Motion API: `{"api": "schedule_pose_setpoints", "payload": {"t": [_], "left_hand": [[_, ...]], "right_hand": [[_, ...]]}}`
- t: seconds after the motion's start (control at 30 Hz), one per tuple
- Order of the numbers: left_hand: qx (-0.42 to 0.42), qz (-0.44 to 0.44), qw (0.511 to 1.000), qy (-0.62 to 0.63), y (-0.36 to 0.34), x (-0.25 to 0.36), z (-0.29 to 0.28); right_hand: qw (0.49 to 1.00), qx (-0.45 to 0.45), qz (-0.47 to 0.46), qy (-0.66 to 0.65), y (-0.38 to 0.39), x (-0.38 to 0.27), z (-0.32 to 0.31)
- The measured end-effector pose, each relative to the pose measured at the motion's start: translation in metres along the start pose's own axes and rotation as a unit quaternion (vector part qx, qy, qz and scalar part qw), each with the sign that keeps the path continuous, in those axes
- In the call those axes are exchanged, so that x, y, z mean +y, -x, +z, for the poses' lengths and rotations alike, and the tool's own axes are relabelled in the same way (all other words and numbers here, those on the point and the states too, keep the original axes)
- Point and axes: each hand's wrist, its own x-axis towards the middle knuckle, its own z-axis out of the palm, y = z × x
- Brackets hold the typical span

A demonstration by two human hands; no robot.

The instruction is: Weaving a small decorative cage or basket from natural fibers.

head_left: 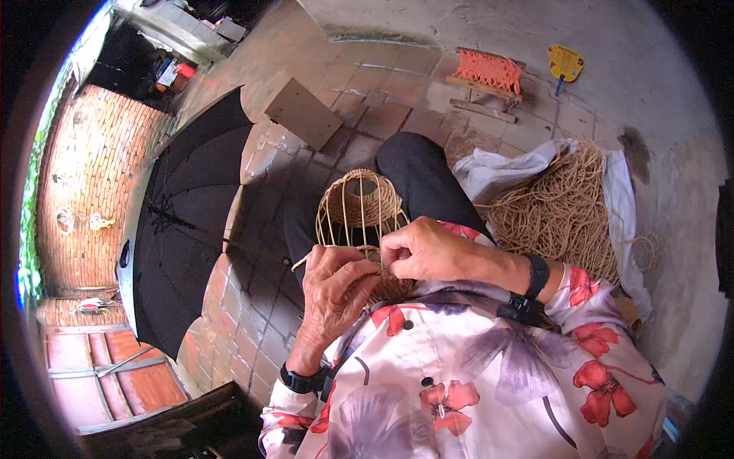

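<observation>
A half-woven basket (359, 199) of pale cane ribs and tan cord rests in my lap between my dark-trousered legs, its round woven part toward the far end. My left hand (334, 294) is curled on the near woven section, fingers gripping it, with a loose cane end poking out to the left. My right hand (417, 249) pinches at the basket's near band among the ribs, just right of the left fingers; what exactly lies between thumb and finger is hidden.
An open black umbrella (176, 214) stands at left beside a board (302, 115). Ahead are a small stool with orange cord (489, 73) and a yellow fan (566, 61) by the wall. A white sack (615, 206) holding tangled tan cord (558, 214) lies by my right leg.
</observation>
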Motion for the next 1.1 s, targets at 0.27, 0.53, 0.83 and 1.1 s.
{"api": "schedule_pose_setpoints", "payload": {"t": [0.27,0.53,0.83,1.1], "left_hand": [[-0.024,-0.061,0.998,-0.02,-0.008,0.008,0.005],[-0.067,-0.1,0.991,-0.054,-0.017,0.009,0.0],[0.146,-0.298,0.892,0.308,0.027,-0.033,-0.028],[0.121,-0.31,0.899,0.286,0.045,-0.038,-0.017]], "right_hand": [[0.984,0.018,-0.005,0.178,-0.007,0.003,0.001],[0.997,-0.01,-0.071,0.02,0.0,0.001,-0.009],[0.974,0.046,-0.167,0.144,0.001,-0.002,0.005],[0.971,0.045,-0.158,0.172,0.003,0.01,0.004]]}}
